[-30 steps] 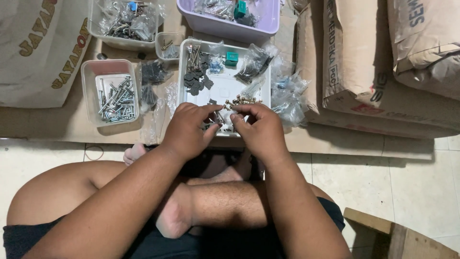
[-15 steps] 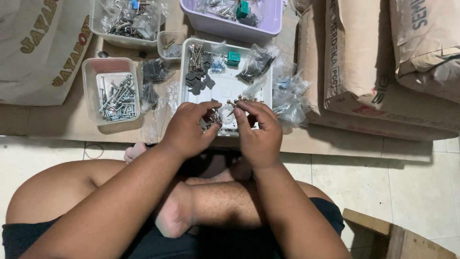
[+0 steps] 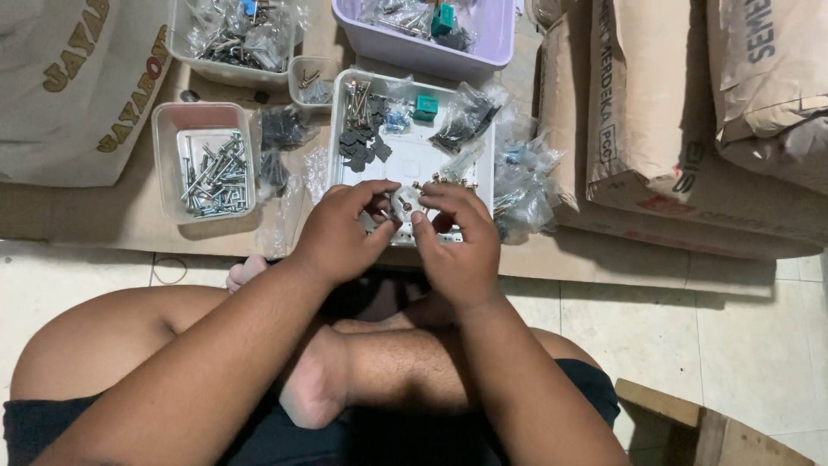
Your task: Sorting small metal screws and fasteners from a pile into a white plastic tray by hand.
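- The left hand (image 3: pixel 341 231) and the right hand (image 3: pixel 457 237) are close together, and both pinch one small white round part (image 3: pixel 404 204) with their fingertips.
- That part is held just above the near edge of a white tray (image 3: pixel 412 164).
- The tray holds dark bits and small bags.
- A clear box of silver bolts (image 3: pixel 210 168) sits to the left.
- A purple tub (image 3: pixel 431 43) sits farther away.
- Brown paper sacks (image 3: pixel 690 112) lie on the right.

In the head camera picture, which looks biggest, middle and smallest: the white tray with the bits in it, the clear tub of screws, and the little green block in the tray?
1. White tray, the biggest.
2. Clear tub of screws, clearly smaller than the tray.
3. Little green block, by far the smallest.
All three lie on the same cardboard, about equally far from the camera, so the order is safe.
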